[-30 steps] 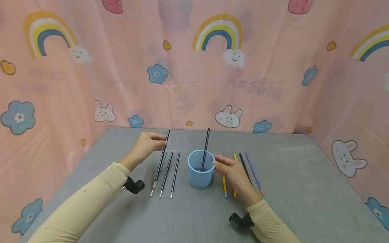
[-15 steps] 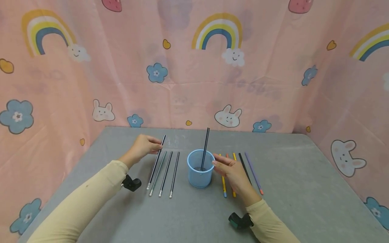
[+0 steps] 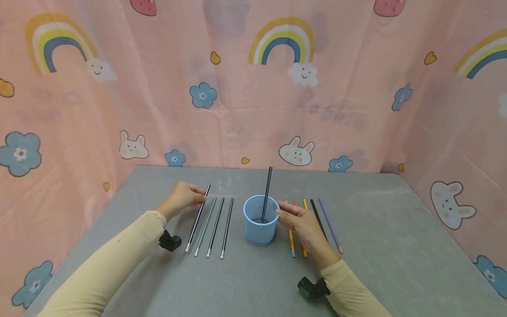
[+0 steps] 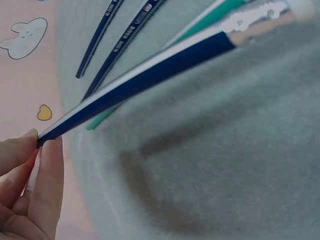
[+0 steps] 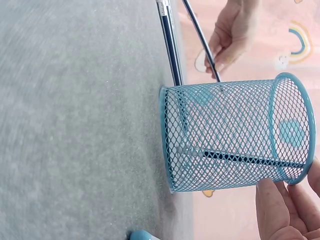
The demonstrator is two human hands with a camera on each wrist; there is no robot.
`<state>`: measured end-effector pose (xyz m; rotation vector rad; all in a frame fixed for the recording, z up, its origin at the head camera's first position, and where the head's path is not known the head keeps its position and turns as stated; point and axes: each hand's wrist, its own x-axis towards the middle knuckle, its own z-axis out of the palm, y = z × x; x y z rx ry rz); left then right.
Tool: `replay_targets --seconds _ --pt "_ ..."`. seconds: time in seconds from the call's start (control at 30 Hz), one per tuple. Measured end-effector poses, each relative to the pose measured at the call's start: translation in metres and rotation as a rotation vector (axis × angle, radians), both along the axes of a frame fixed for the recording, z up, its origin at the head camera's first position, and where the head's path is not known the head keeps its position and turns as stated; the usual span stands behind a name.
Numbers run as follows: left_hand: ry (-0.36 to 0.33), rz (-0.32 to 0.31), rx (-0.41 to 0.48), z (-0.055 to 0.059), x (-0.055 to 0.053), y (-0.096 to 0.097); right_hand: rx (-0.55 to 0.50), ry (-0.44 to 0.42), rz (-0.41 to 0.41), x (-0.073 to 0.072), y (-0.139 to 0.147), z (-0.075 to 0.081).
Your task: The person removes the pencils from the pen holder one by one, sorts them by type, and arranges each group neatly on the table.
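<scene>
My left hand (image 3: 183,199) pinches a dark blue pencil (image 3: 196,221) with a pale stripe near its unerasered end, thumb against fingers in the left wrist view. The pencil slants with its white eraser toward me, close over the table, left of a green pencil (image 3: 205,227). Two more dark blue pencils (image 3: 215,226) lie parallel beyond that. My right hand (image 3: 303,224) holds the light blue mesh pencil cup (image 5: 235,130) at its rim, thumb and fingertips on the right side. One dark pencil (image 3: 267,187) leans upright inside, eraser end down.
Right of the cup lie yellow pencils (image 3: 291,240), a red-tipped one (image 3: 295,203) partly behind the hand, a black pencil (image 3: 318,220) and a purple pencil (image 3: 332,226). The grey table (image 3: 396,246) ends at a pink patterned curtain (image 3: 356,110).
My left hand has moved left and down with the dark blue pencil, from over the green pencil to its left side. The right hand and cup have stayed in place.
</scene>
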<state>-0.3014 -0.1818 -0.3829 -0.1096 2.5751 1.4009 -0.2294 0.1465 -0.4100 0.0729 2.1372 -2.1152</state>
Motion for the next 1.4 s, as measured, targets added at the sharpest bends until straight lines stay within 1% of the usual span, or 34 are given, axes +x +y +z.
replay_targets --seconds 0.17,0.37,0.8,0.93,1.13,1.2,1.4 --pt "-0.007 0.006 -0.028 -0.004 -0.001 -0.001 0.003 -0.008 -0.003 -0.002 0.000 0.000" --pt "-0.006 0.019 -0.052 -0.007 -0.001 0.000 0.011 -0.005 -0.003 -0.001 0.000 0.001" --pt "-0.018 0.060 -0.070 -0.016 -0.003 0.003 0.016 -0.001 -0.009 -0.001 0.000 0.000" --pt "-0.029 0.072 -0.079 -0.019 -0.002 0.003 0.014 -0.003 -0.010 0.000 -0.001 0.000" --pt "-0.038 0.073 -0.079 -0.020 0.000 0.003 0.015 -0.017 -0.026 0.000 -0.002 0.000" --pt "-0.035 0.071 -0.083 -0.020 0.000 0.004 0.017 -0.019 -0.029 0.000 -0.002 0.000" --pt "-0.039 0.091 -0.102 -0.022 -0.002 0.006 0.015 -0.013 -0.024 0.000 -0.001 -0.001"
